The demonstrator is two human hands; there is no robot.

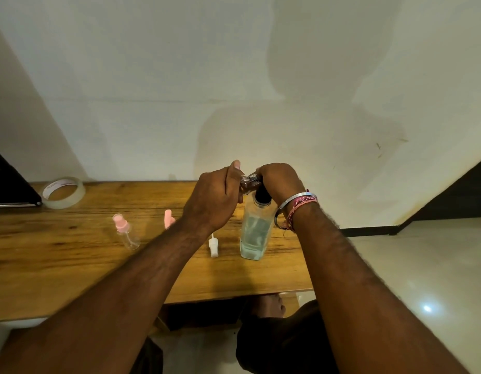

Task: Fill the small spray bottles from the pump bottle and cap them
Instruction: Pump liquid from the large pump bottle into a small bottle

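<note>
A tall clear pump bottle (255,233) with pale liquid stands on the wooden table (72,265). My right hand (280,182) is curled over its black pump head (261,197). My left hand (215,198) grips a small clear spray bottle (248,182), tilted against the pump's nozzle. A capped small bottle with a pink sprayer (124,232) stands at the left. Another pink sprayer top (168,218) shows just behind my left forearm, its bottle hidden. A white sprayer cap (213,245) lies loose on the table left of the pump bottle.
A roll of clear tape (64,193) lies at the table's back left, beside a dark object (10,184) at the left edge. A plain wall rises right behind the table. Pale floor tiles (423,279) spread to the right, and my knee shows below the table's front edge.
</note>
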